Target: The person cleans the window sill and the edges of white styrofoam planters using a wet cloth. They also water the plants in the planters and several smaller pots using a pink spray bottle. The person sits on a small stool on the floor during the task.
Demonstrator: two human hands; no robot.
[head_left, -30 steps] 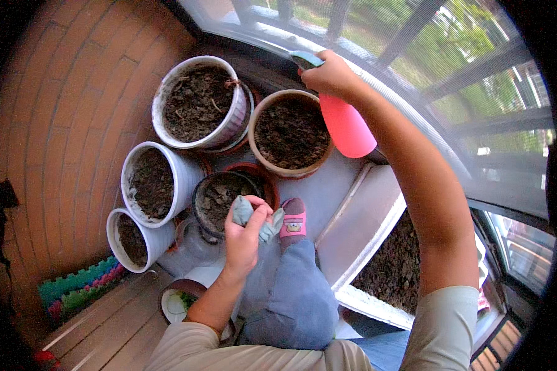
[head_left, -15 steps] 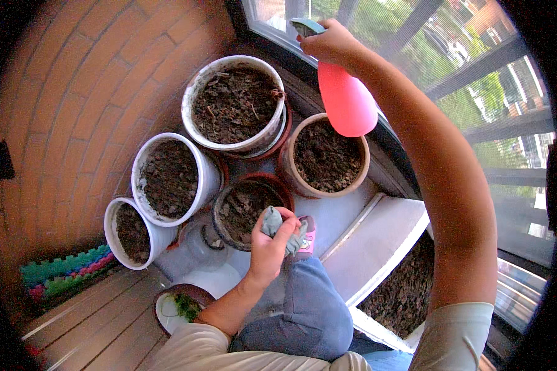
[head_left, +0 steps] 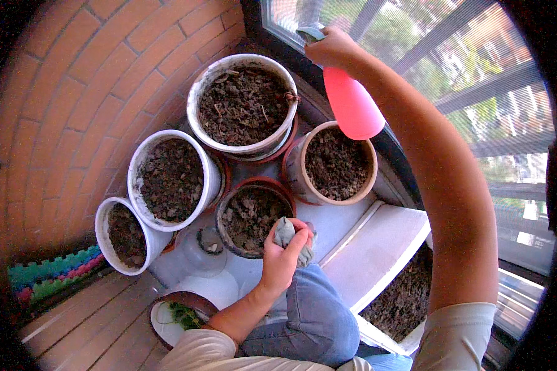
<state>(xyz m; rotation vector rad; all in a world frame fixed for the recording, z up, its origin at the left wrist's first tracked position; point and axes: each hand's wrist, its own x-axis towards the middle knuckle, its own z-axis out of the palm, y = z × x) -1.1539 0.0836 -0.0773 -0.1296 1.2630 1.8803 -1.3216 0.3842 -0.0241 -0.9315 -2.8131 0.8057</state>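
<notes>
- While the right hand (head_left: pixel 334 46) grips the pink spray bottle (head_left: pixel 351 105) by its neck above the tan pot (head_left: pixel 332 164), the bottle looks light, smooth plastic; the trigger head seems the surest place to hold.
- Down at the knee, the left hand (head_left: pixel 283 260) is closed around a soft grey cloth (head_left: pixel 286 234), limp and easily bunched, beside the brown pot (head_left: pixel 254 213).
- No labels or signs show on anything.
</notes>
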